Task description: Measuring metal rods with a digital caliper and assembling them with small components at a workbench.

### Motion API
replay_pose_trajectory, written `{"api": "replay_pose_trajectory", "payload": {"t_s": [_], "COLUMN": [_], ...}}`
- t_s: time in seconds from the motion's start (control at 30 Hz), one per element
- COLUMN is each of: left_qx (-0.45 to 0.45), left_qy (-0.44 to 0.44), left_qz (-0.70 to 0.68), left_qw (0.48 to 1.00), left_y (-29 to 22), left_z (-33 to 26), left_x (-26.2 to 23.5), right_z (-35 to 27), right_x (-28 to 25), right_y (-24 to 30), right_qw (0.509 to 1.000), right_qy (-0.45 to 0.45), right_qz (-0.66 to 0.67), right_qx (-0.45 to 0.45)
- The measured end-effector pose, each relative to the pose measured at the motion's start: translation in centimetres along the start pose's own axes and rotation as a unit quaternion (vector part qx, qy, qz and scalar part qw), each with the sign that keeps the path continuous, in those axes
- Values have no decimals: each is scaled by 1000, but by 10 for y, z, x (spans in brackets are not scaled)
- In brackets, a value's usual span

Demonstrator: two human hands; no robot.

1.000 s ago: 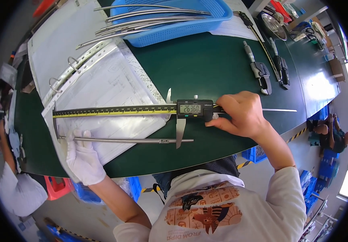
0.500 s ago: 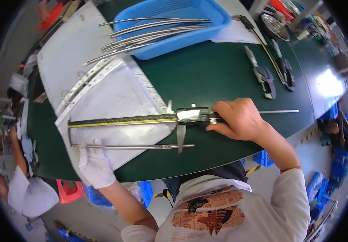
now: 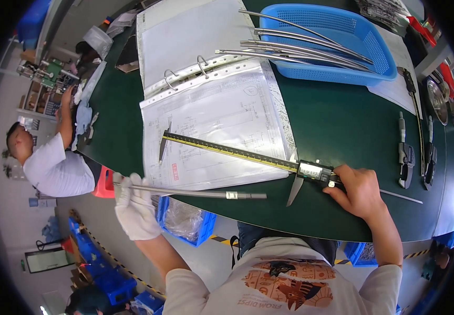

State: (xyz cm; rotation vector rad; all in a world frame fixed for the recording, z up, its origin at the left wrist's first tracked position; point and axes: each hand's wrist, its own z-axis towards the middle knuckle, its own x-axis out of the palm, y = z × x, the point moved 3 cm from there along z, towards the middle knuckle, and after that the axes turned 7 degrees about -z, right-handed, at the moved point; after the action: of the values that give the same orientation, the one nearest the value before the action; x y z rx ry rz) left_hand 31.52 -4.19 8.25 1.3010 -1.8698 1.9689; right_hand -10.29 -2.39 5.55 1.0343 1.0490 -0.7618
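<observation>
Rod (image 3: 200,193) near green tabletop (image 3: 337,126); grey floor (image 3: 208,257)

The tabletop (image 3: 337,121) is dark green; the basket (image 3: 384,75) is blue; the rod (image 3: 200,193) is silver; the caliper (image 3: 232,151) is black with a yellow line; the glove (image 3: 136,216) is white; the floor tape (image 3: 223,240) striped black and yellow.

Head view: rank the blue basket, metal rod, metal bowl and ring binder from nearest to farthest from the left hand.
1. Metal rod: held in the left hand.
2. Ring binder: open on the table, ahead and slightly right.
3. Blue basket: beyond the binder, farther right.
4. Metal bowl: far right.
</observation>
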Motion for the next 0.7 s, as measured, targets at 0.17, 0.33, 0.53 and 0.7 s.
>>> {"api": "replay_pose_trajectory", "payload": {"t_s": [0.17, 0.33, 0.53, 0.7], "left_qx": [89, 92, 33, 27], "left_qy": [124, 172, 148, 200], "left_qz": [-78, -22, 50, 151], "left_qw": [985, 981, 987, 968], "left_y": [-13, 40, 137, 164], "left_z": [33, 78, 72, 72], "left_x": [66, 172, 262, 281], "right_z": [-1, -1, -4, -8], "right_x": [0, -1, 1, 0], "right_y": [-1, -2, -5, -8], "right_qw": [999, 999, 1000, 999], "right_qy": [4, -18, 4, -22], "right_qz": [33, 32, 31, 42], "right_qx": [-2, -5, -7, -17]}}
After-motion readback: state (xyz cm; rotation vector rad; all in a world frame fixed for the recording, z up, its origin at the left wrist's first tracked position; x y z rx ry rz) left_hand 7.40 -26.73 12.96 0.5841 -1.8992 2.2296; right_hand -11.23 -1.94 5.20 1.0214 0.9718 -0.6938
